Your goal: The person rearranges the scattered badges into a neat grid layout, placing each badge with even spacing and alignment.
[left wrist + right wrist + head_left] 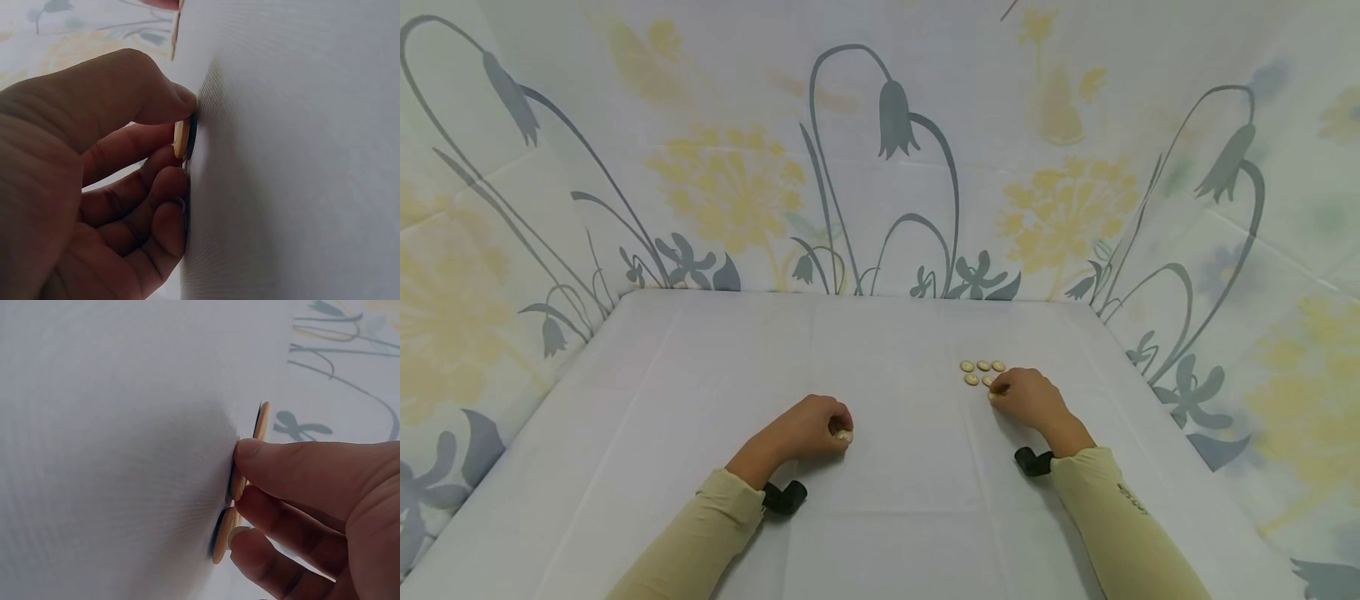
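Observation:
My left hand (808, 429) pinches a small round pale disc (844, 436) between thumb and fingers, low over the white table. Close up in the left wrist view, the disc (181, 139) stands out as tan with a dark underside, its edge at the cloth. Farther right, my right hand (1033, 400) pinches another such disc (239, 482) at the table surface. Beside the right fingertips are a lower disc (224, 536) and an upper disc (262, 422). Several discs (983, 365) lie in two short rows just beyond that hand, which partly covers the group.
A white cloth (895, 483) with fold creases covers the table. Flower-printed fabric walls (880, 208) rise at the back and on both sides. Each wrist carries a black camera mount, the left mount (786, 498) and the right mount (1033, 461).

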A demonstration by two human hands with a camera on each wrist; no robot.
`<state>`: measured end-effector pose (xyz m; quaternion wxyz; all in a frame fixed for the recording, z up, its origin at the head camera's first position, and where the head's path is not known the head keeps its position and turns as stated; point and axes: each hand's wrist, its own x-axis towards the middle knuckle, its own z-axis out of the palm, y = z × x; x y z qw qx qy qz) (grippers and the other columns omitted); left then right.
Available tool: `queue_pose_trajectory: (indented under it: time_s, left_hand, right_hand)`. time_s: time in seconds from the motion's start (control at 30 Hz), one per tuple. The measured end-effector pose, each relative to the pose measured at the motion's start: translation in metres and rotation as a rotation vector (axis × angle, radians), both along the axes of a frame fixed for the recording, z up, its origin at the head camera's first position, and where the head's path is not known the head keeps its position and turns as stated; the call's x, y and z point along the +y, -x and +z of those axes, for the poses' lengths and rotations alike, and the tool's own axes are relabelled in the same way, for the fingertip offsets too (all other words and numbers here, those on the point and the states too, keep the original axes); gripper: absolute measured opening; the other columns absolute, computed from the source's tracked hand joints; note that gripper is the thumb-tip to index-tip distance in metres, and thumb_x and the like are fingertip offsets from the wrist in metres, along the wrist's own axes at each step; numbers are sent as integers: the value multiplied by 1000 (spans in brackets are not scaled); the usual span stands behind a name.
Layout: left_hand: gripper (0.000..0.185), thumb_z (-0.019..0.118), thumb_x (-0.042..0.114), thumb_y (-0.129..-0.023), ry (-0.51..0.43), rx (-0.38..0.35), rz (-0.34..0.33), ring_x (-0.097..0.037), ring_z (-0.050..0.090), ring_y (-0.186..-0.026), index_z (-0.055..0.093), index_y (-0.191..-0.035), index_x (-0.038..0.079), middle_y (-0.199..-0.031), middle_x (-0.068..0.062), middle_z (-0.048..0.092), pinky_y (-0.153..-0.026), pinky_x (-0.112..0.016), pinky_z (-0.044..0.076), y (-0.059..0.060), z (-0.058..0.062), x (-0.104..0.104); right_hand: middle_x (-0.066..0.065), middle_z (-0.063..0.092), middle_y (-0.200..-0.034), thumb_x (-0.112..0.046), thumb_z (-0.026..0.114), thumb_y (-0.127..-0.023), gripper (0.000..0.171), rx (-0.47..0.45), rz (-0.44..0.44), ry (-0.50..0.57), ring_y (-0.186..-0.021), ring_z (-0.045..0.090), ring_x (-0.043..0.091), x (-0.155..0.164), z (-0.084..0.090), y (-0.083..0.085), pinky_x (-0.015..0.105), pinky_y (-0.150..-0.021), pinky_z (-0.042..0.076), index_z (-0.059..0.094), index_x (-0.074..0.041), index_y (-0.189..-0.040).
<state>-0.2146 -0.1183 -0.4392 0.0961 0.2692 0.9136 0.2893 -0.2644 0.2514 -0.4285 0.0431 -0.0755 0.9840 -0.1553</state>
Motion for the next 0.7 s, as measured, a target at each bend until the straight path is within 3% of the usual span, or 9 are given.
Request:
queue_pose_trajectory:
  time_s: [0.27,0.7]
  left_hand:
    - [8,70,10,-82,8,-25,-7,-10,53,-78,69,-90,11,-86,3,62,-72,-27,46,3,5,7]
    - [12,69,13,-82,7,-38,-31,-12,54,-76,70,-93,11,-89,3,64,-71,-29,47,12,11,34]
  right_hand:
    - [8,72,-103,-21,70,-85,18,12,6,12,-92,64,25,2,1,0,43,-76,50,75,-10,-98]
    - [8,73,-105,-23,70,-85,20,17,12,44,-96,65,27,6,0,0,44,-80,51,76,-11,-101]
